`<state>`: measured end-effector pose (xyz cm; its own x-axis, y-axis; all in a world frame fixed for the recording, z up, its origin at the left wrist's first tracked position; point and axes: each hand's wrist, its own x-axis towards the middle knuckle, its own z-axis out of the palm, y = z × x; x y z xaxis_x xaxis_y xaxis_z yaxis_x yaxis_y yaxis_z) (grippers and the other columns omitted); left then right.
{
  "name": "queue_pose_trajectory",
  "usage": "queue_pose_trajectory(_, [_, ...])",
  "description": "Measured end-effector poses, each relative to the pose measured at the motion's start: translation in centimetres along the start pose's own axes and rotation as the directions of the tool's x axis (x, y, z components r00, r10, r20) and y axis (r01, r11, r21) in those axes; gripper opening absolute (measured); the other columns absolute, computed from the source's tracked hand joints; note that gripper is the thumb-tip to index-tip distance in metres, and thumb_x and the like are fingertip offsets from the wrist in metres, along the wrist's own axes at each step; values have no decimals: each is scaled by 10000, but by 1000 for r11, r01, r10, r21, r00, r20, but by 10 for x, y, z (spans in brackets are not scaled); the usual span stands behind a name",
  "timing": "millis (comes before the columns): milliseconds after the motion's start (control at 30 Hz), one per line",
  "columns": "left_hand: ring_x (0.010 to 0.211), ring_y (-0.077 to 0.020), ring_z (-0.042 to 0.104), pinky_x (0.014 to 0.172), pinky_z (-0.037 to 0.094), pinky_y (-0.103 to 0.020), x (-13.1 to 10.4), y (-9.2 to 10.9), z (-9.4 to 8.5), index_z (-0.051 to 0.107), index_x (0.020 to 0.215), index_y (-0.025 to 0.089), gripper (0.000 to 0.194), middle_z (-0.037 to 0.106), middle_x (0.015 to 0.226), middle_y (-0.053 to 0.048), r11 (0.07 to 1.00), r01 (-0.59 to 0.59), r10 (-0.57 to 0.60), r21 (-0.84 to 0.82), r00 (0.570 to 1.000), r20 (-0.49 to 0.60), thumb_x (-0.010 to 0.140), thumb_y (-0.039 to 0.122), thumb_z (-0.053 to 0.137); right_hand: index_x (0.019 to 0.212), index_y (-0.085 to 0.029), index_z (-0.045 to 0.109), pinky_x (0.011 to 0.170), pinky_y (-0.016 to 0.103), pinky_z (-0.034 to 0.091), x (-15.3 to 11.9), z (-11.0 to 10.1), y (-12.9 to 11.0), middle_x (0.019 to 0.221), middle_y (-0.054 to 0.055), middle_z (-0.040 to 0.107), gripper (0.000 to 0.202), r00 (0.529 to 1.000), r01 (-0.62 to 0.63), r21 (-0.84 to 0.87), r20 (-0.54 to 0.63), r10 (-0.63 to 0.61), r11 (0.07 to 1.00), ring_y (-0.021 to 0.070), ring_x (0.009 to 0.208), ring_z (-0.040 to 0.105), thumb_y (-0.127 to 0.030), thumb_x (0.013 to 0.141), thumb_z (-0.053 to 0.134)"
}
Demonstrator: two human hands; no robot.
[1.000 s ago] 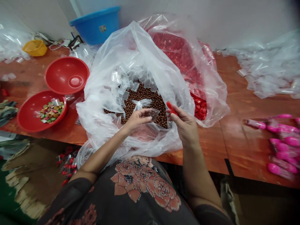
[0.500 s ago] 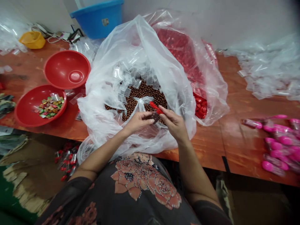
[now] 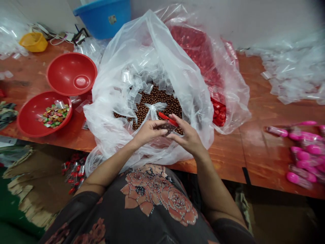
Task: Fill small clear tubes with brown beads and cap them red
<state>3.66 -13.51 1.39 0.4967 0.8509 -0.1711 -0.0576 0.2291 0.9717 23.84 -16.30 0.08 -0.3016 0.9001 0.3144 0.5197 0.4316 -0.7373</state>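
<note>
Cluttered orange table, so watch it: your left hand pinches the tiny pouch over the brown balls; right hand clamps the red scoop, and a tilt could spill.

Blue tub: top cut off by the upper edge. Pink items: blurred, kind unclear, cut off at the right edge. Clear pouches: blurred heap running past the right edge. Small pouch: mostly hidden between left hand and right hand; contents unclear. Red pieces: veiled by plastic, shape unclear.
</note>
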Motion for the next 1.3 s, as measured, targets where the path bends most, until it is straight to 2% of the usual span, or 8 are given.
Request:
queue_pose_trajectory(133, [929,-181,695,876,533,-326,0,-7,5,747,1089,136,402,750,1073,-109,980,34,-40,-198,999,-24,701,232,791,1540,-261,288,1142,500,434,-2,8,1,1524,120,446,914,999,43,-116,-17,-45,992,283,1395,464,-410,780,772])
queue_pose_trajectory(433, [915,-165,698,893,527,-316,2,-17,11,759,1060,152,416,756,1050,-96,937,70,-77,-341,997,-9,656,218,835,1416,-252,444,1069,447,501,-5,15,1,1416,105,560,778,992,-75,74,-99,82,994,255,1271,582,-354,729,795])
queue_pose_trajectory(533, [926,-182,699,883,540,-339,0,-17,13,747,1104,150,437,742,1093,-110,939,76,-82,-336,997,-2,681,236,818,1331,-253,556,1043,409,520,-4,10,-5,1363,74,614,489,984,-155,278,-45,174,948,216,1226,614,-405,877,654])
queue_pose_trajectory(767, [988,-196,686,930,541,-380,-1,-17,23,737,1143,168,462,724,1159,-106,959,30,-46,-282,998,-50,692,245,805,1142,-263,693,974,393,557,-7,27,-15,1160,40,718,304,852,-256,414,-329,406,873,186,1076,681,-421,975,493])
queue_pose_trajectory(900, [949,-189,690,886,555,-363,-3,-15,21,746,1112,176,452,734,1131,-97,950,41,-60,-309,997,-55,672,248,819,1220,-277,643,1027,416,527,-11,23,-9,1239,53,685,335,929,-193,308,-249,275,932,196,1152,649,-445,957,519])
queue_pose_trajectory(1000, [928,-189,689,833,557,-340,-5,-15,19,736,1123,172,471,739,1098,-100,936,67,-98,-344,993,-71,667,241,827,1354,-248,521,1066,466,492,-13,16,4,1350,107,610,686,989,-80,119,-111,94,990,258,1233,597,-523,768,746])
queue_pose_trajectory(1167, [876,-147,682,809,532,-272,-4,-15,22,717,1062,148,445,739,1005,-74,898,82,-123,-433,990,-68,641,206,850,1352,-229,467,973,446,535,-14,18,17,1280,113,630,730,992,-26,-88,-123,15,996,261,1136,636,-480,734,763])
queue_pose_trajectory(1300, [865,-169,701,754,553,-269,2,-13,24,668,1085,154,391,733,955,-82,849,152,-192,-506,981,-27,825,443,712,1315,-238,490,941,450,532,-12,28,13,1196,98,650,673,977,10,-172,-207,-46,985,260,1054,647,-489,745,745])
